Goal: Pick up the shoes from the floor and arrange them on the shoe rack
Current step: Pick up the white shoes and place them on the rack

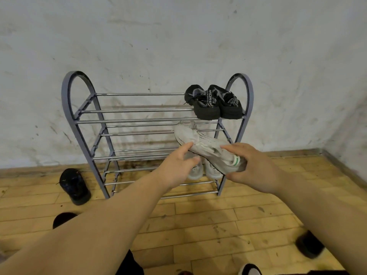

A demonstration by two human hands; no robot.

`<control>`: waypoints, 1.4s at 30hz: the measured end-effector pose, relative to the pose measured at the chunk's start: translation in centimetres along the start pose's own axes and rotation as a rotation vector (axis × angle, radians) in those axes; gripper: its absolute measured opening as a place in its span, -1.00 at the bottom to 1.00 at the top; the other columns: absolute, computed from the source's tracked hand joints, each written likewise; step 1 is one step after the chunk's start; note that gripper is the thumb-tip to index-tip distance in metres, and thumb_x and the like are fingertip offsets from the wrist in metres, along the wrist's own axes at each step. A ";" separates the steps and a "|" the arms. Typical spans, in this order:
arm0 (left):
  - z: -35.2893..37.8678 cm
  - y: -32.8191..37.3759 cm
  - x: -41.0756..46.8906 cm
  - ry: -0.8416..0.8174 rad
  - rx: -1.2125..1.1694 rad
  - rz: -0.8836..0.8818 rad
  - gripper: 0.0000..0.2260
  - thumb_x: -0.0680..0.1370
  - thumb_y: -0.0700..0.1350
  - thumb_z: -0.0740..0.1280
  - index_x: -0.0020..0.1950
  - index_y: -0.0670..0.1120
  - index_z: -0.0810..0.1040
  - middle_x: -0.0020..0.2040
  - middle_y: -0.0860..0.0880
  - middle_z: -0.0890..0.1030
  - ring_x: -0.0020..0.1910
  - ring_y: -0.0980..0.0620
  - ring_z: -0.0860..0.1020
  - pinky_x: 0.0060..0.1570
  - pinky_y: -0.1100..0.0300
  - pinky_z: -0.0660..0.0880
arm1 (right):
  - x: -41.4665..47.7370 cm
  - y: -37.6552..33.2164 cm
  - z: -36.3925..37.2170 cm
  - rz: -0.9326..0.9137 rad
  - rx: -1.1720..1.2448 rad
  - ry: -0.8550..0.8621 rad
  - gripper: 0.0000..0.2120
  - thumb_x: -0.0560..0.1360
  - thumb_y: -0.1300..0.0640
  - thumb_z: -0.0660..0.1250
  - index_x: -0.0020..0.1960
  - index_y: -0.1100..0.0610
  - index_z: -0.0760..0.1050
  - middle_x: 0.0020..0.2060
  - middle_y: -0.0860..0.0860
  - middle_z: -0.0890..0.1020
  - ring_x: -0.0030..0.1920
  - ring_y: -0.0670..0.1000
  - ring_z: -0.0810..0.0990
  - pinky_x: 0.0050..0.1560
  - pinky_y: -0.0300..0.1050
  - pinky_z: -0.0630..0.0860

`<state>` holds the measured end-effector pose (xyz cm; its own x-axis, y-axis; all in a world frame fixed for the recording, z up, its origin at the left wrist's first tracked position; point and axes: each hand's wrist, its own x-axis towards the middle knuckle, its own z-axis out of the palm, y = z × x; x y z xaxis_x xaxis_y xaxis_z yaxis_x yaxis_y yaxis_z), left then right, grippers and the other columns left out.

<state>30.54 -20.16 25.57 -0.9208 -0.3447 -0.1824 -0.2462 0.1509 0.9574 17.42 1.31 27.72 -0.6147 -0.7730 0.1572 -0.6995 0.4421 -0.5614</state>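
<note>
A grey shoe rack (68,108) with chrome bars stands against the wall. A pair of black shoes (213,103) sits on the right of its top shelf. My right hand (256,167) grips the heel end of a white knit shoe (198,138), held tilted in front of the rack's middle shelf, toe toward the wall. My left hand (178,165) touches the shoe's side with thumb and fingers. A pair of white shoes (206,170) rests on a lower shelf, partly hidden behind both hands.
A black shoe (74,185) lies on the wooden floor left of the rack, and a dark shape (63,219) shows near my left forearm. Another dark shoe (309,245) lies at the right. A black-and-white shoe (250,269) is at the bottom edge.
</note>
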 end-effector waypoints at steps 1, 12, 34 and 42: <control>0.3 0.0 0.3 0.003 0.011 0.021 -0.37 0.58 0.09 0.39 0.62 0.18 0.23 0.39 0.23 0.42 0.39 0.07 0.47 0.46 0.05 0.37 | 0.0 0.4 0.2 -0.008 -0.013 -0.018 -0.26 0.31 0.05 0.63 0.39 -0.31 0.42 0.29 -0.15 0.50 0.29 -0.19 0.45 0.19 -0.43 0.33; 2.7 0.3 4.8 -0.031 0.171 0.121 -0.35 0.67 0.01 0.33 0.66 0.20 0.06 0.60 -0.01 0.28 0.60 0.02 0.20 0.36 0.28 0.26 | 2.1 3.5 1.4 0.064 -0.093 0.012 -0.28 0.36 -0.04 0.56 0.47 -0.17 0.43 0.23 -0.10 0.54 0.22 -0.06 0.51 0.09 -0.24 0.39; -0.6 -5.2 12.8 0.067 0.747 0.070 -0.21 0.61 0.06 0.37 0.62 0.36 -0.11 0.66 -0.10 -0.25 0.65 -0.25 -0.09 0.59 -0.11 0.09 | 12.0 7.5 7.5 0.244 -0.115 0.207 -0.35 0.53 -0.02 0.41 0.57 -0.08 0.30 0.29 0.09 0.45 0.25 0.15 0.49 0.20 -0.05 0.47; -2.1 -5.0 14.0 -0.038 0.787 0.004 -0.12 0.51 0.23 0.41 0.64 0.27 -0.12 0.52 -0.08 0.43 0.46 -0.16 0.40 0.46 -0.05 0.33 | 13.7 8.8 8.0 0.302 -0.146 -0.004 -0.19 0.47 0.00 0.42 0.62 -0.09 0.13 0.40 0.13 0.34 0.42 0.18 0.34 0.33 -0.04 0.39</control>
<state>19.54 -27.68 18.66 -0.9285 -0.3126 -0.2002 -0.3711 0.7689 0.5206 5.76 -9.06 18.45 -0.8010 -0.5987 -0.0021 -0.5310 0.7119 -0.4595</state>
